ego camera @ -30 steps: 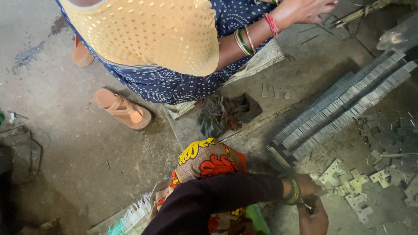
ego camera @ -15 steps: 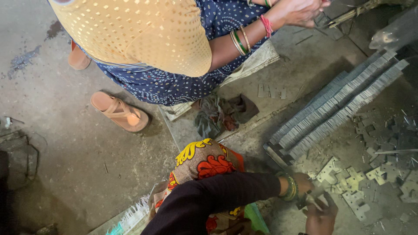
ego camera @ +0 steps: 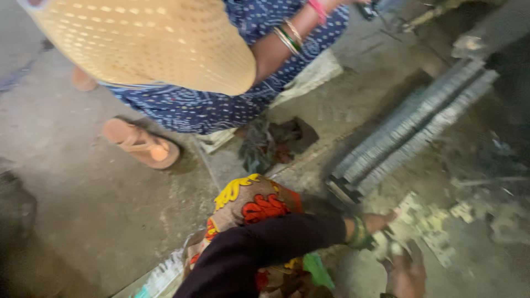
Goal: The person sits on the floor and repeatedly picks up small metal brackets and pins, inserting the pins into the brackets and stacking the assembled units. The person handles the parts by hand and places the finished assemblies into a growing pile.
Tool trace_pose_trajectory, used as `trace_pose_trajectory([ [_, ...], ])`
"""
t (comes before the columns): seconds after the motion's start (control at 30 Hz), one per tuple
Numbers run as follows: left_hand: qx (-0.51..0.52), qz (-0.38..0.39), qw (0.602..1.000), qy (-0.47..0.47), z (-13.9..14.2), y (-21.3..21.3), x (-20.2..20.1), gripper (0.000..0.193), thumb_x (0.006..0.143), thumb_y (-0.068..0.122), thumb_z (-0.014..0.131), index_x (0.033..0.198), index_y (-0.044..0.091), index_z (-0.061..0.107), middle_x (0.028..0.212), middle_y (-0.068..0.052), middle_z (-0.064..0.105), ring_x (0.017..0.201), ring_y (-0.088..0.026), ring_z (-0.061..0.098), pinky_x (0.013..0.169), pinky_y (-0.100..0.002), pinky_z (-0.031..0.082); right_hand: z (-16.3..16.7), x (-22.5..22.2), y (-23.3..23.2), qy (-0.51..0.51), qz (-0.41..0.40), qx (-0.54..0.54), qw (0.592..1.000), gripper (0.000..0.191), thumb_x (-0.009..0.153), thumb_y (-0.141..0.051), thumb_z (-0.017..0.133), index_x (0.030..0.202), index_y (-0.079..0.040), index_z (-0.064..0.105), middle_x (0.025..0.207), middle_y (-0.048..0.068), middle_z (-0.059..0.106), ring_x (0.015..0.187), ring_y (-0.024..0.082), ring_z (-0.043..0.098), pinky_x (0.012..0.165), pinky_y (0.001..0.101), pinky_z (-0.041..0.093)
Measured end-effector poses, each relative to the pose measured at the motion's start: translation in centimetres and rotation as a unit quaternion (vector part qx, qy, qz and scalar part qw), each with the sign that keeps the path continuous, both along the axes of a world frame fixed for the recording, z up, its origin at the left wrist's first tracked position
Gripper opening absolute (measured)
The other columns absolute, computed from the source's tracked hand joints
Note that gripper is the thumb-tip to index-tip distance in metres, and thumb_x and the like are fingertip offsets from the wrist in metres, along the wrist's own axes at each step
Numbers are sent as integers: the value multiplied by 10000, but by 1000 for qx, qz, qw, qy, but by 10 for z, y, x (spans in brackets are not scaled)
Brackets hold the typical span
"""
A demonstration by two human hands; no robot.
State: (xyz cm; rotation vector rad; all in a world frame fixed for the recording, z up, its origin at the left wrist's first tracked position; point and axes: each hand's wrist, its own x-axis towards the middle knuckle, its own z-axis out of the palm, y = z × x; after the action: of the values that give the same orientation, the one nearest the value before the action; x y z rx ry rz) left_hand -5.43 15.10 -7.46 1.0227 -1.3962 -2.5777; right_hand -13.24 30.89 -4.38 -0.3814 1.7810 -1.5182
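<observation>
Small pale metal plates (ego camera: 419, 221), flat and stamped, scattered on the grey floor (ego camera: 99, 221) at lower right, just below the near end of two long rows of stacked metal pieces (ego camera: 414, 129) running diagonally up to the right. Left hand (ego camera: 386, 234), at the end of a dark sleeve (ego camera: 265, 248) with green bangles (ego camera: 359, 233) at the wrist, down among those plates and touching them; fingers too blurred to tell whether apart or closed on a plate. Right hand (ego camera: 407, 273) at the bottom edge, just beside the left and close to the same plates; fingers equally smeared, state impossible to tell. Red, yellow and brown patterned cloth (ego camera: 254, 201) under the sleeve, with a green scrap (ego camera: 319, 271) beside it. Above, another person in blue dotted cloth (ego camera: 221, 107) and a yellow perforated top (ego camera: 154, 38), forearm with bangles (ego camera: 290, 36) stretched toward the upper right. Orange sandal (ego camera: 141, 144) on the floor at left. Dark crumpled rag (ego camera: 270, 144) on the floor between the sandal and the stacked rows.
</observation>
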Motion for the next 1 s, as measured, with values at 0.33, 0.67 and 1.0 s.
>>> trace_pose_trajectory([
  [0.33, 170, -35, 984, 48, -13, 2, 6, 543, 991, 536, 546, 1312, 105, 626, 1136, -164, 713, 898, -297, 709, 756, -472, 556, 41, -26, 33, 281, 77, 242, 925, 458, 941, -207, 678, 1367, -38, 667, 1240, 187, 718, 1070, 327, 678, 951, 430, 516],
  [0.67, 162, -31, 985, -42, -35, 19, 12, 530, 913, 591, 629, 1231, 167, 633, 1016, -31, 755, 757, -190, 711, 592, -345, 515, -8, -71, 131, 442, 57, 268, 854, 336, 880, -161, 727, 1200, -61, 735, 1091, 172, 728, 972, 329, 716, 905, 425, 557],
  [1.0, 202, -34, 975, -81, -32, 18, 33, 521, 944, 555, 611, 1195, 99, 614, 893, -64, 745, 633, -193, 662, 595, -369, 560, 8, -114, 67, 569, 87, 337, 745, 534, 826, -142, 793, 1344, -85, 674, 1248, 208, 643, 1135, 402, 605, 981, 501, 504],
])
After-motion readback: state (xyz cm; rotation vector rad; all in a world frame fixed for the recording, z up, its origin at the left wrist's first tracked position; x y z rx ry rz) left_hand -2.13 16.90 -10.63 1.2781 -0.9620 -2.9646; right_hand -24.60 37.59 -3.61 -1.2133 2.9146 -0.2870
